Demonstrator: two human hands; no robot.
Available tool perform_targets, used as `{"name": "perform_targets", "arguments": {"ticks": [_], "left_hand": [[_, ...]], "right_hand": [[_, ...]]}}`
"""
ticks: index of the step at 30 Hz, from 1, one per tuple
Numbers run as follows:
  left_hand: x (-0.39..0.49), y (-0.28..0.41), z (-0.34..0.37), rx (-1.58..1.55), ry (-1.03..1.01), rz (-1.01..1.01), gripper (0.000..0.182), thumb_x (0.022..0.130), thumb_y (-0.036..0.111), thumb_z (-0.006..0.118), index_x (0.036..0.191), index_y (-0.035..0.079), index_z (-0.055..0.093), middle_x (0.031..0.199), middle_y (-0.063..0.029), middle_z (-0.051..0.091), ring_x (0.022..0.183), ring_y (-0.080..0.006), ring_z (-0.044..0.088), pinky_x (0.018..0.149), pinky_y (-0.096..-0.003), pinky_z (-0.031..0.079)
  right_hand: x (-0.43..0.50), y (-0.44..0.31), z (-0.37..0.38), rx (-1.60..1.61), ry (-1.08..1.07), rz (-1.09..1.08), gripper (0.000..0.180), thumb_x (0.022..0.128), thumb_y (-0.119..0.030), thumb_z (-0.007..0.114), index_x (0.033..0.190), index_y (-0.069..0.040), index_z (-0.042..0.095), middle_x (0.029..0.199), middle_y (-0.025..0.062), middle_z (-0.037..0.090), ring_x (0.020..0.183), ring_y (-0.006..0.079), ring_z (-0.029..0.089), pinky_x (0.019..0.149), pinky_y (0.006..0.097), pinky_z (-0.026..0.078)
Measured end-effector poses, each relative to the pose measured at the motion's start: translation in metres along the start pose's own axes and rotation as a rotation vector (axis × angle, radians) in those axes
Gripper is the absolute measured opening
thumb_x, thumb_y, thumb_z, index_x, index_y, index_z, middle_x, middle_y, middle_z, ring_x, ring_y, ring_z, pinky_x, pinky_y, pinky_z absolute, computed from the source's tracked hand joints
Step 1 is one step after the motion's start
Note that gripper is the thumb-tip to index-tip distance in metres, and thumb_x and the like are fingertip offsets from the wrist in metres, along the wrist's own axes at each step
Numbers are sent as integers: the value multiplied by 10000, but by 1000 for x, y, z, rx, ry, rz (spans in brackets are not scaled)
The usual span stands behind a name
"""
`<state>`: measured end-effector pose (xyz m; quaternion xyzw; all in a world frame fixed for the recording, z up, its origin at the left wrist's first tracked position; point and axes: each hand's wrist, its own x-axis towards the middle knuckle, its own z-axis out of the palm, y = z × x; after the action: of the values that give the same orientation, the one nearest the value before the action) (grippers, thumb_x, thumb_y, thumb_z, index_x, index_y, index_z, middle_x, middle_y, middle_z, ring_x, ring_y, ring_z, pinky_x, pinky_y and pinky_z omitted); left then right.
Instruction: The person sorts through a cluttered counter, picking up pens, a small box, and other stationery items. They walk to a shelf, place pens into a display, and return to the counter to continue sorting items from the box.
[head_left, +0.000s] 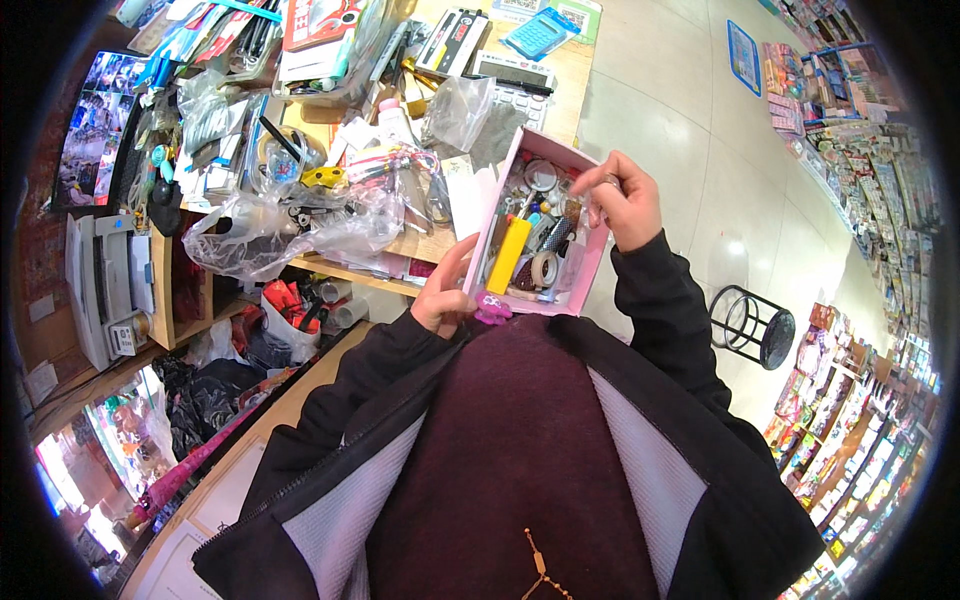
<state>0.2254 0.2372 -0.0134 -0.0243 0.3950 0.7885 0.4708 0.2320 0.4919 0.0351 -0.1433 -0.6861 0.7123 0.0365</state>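
Observation:
A pink open-topped box (596, 281) is tilted in front of my chest, full of small odds and ends. My left hand (448, 294) grips its left wall, with a purple flower-shaped trinket (493, 307) beside the thumb at the near corner. Over the right wall reaches my right hand (628, 201), wearing a ring, its index finger stretched inward over the contents. Whether those fingertips pinch anything is hidden. Inside lie a yellow lighter (508, 255), a roll of tape (544, 268), a dark patterned tube (558, 234) and a round clear-lidded piece (540, 175).
Ahead, a cluttered wooden desk (577, 82) bears a calculator (517, 101), a blue calculator in packaging (541, 34), plastic bags (247, 232) and a tub of stationery (330, 94). A monitor (97, 131) and printer (112, 292) stand left. To the right are a black stool (776, 339) and stocked shelves (862, 420).

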Motion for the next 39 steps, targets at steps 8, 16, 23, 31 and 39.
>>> {"name": "perform_targets", "arguments": {"ticks": [8,16,23,31,39], "left_hand": [[3,-1,2,26,11,-23,888,529,23,502,1385,75,267,1234,-159,440,1062,-234,494,819,-247,421],[0,-1,0,6,25,3,894,530,33,507,1389,78,262,1275,-163,420,1068,-224,494,808,-247,429],[1,0,4,-7,29,20,884,532,12,497,1384,73,268,1265,-170,424,1063,-228,499,810,-247,429],[1,-1,1,11,35,1,873,539,-4,486,1382,74,272,1211,-160,449,1017,-227,520,812,-255,430],[-1,-4,-1,-6,40,-5,877,539,6,492,1385,81,271,1195,-155,457,986,-217,524,791,-245,431]], "right_hand": [[2,11,27,-144,-169,74,302,872,-43,382,1158,-5,472,986,116,616,519,105,556,459,215,447],[-4,16,0,375,-111,398,242,926,-243,438,1035,-53,541,810,63,617,464,98,541,353,185,351],[2,12,-25,-27,53,132,183,817,-211,640,773,-39,595,607,5,546,532,37,468,432,189,348],[-6,10,-10,-1494,-229,-40,138,692,-208,628,754,-89,660,650,112,618,671,282,623,579,406,486],[-6,18,4,-1669,-290,-174,188,665,-199,613,775,-49,591,753,111,607,707,270,625,578,392,495]]}}
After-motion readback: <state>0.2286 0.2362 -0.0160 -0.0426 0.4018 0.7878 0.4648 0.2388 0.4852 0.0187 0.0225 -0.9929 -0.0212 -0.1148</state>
